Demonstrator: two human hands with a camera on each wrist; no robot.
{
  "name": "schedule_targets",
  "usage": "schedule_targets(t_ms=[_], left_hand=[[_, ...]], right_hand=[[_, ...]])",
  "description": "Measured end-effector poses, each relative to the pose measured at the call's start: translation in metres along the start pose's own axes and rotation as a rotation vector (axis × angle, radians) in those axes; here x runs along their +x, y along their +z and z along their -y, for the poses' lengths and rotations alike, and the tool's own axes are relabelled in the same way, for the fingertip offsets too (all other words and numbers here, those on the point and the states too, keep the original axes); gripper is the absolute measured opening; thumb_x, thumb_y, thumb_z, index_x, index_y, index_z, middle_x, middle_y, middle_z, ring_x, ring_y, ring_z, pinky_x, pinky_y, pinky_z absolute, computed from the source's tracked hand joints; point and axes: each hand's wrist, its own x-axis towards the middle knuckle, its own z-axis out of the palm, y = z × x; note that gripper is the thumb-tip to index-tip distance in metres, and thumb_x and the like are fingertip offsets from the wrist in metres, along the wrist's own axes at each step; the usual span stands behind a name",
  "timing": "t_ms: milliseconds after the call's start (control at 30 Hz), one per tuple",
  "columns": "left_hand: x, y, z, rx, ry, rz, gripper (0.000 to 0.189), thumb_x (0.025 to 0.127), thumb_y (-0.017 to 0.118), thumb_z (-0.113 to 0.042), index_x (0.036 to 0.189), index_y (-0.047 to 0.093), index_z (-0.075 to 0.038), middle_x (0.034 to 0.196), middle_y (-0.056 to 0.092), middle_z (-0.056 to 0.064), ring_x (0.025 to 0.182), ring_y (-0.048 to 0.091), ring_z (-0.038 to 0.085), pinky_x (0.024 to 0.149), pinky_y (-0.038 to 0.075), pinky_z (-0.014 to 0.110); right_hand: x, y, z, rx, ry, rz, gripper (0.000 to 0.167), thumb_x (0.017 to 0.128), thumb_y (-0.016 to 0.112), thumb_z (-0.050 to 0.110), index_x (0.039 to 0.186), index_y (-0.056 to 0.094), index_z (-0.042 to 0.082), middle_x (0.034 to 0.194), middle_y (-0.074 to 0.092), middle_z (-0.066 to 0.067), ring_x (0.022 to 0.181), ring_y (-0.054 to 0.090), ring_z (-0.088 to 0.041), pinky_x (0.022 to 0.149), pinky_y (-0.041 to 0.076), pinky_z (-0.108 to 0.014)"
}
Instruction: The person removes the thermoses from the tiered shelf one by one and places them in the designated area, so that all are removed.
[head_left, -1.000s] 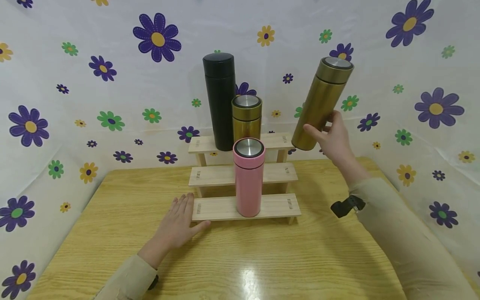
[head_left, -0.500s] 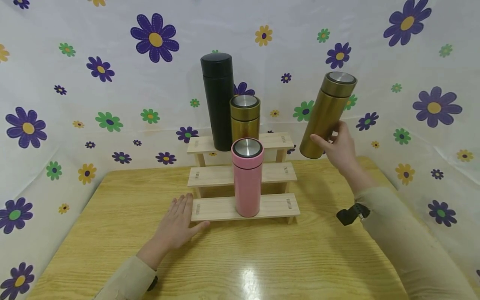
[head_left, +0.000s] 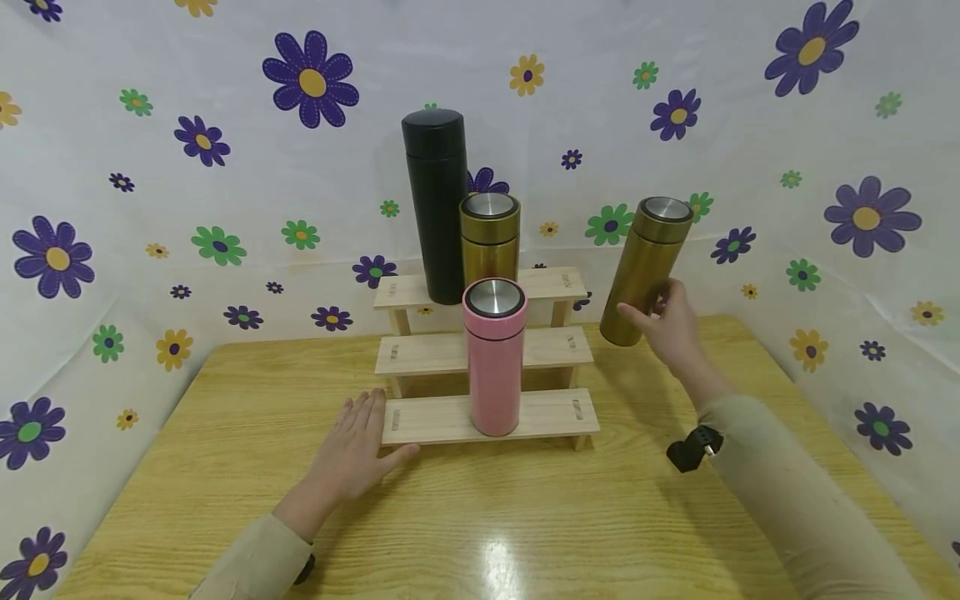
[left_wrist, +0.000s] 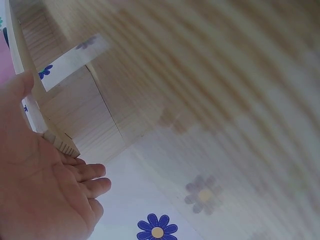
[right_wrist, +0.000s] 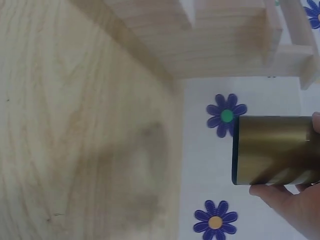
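My right hand point(head_left: 670, 327) grips a gold thermos bottle point(head_left: 647, 267) round its lower half, to the right of a three-tier wooden stand point(head_left: 558, 414). The bottle leans with its silver-topped lid to the right, and its base shows above the table in the right wrist view, where the thermos point(right_wrist: 275, 150) lies across the frame. At the stand's left end, my left hand point(head_left: 350, 446) rests with straight fingers along the bottom step, thumb at its front edge. A pink thermos point(head_left: 496, 367) stands upright on that step, partly covering a second gold thermos point(head_left: 491, 237) behind it.
A tall black thermos point(head_left: 437, 204) stands on the top step, left of the second gold one. The stand sits on a wood-grain table point(head_left: 480, 525). White cloth point(head_left: 247, 175) with printed flowers hangs behind and along both sides.
The gold thermos in my right hand has come down toward the table, first shifting slightly right. My left hand stays at the stand's end, and the other bottles have not moved.
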Motion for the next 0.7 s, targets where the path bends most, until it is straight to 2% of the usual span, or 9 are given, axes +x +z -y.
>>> schedule_targets(t_ms=[300, 500, 700], left_hand=[[-0.001, 0.000, 0.000, -0.015, 0.004, -0.012, 0.102, 0.089, 0.041, -0.070, 0.148, 0.016, 0.010, 0.153, 0.019, 0.025, 0.141, 0.017, 0.040, 0.116, 0.008, 0.048], [-0.001, 0.000, -0.001, 0.003, -0.004, -0.002, 0.101, 0.090, 0.039, -0.070, 0.149, 0.015, 0.009, 0.154, 0.016, 0.024, 0.142, 0.016, 0.039, 0.117, 0.006, 0.047], [-0.002, -0.002, -0.002, 0.009, 0.011, -0.030, 0.099, 0.090, 0.046, -0.065, 0.148, 0.017, 0.010, 0.153, 0.018, 0.025, 0.141, 0.019, 0.040, 0.116, 0.009, 0.048]], right_hand=[[0.004, 0.012, -0.022, 0.015, -0.014, -0.027, 0.076, 0.089, 0.069, 0.025, 0.138, 0.024, -0.011, 0.130, 0.039, -0.030, 0.121, 0.041, -0.042, 0.104, 0.036, -0.054], [0.007, 0.019, -0.030, 0.053, -0.041, -0.047, 0.074, 0.088, 0.070, 0.019, 0.138, 0.025, -0.012, 0.133, 0.038, -0.032, 0.123, 0.040, -0.042, 0.104, 0.036, -0.053], [0.009, 0.025, -0.033, 0.044, -0.007, -0.039, 0.077, 0.088, 0.071, 0.020, 0.139, 0.023, -0.011, 0.135, 0.037, -0.031, 0.124, 0.040, -0.043, 0.105, 0.037, -0.051]])
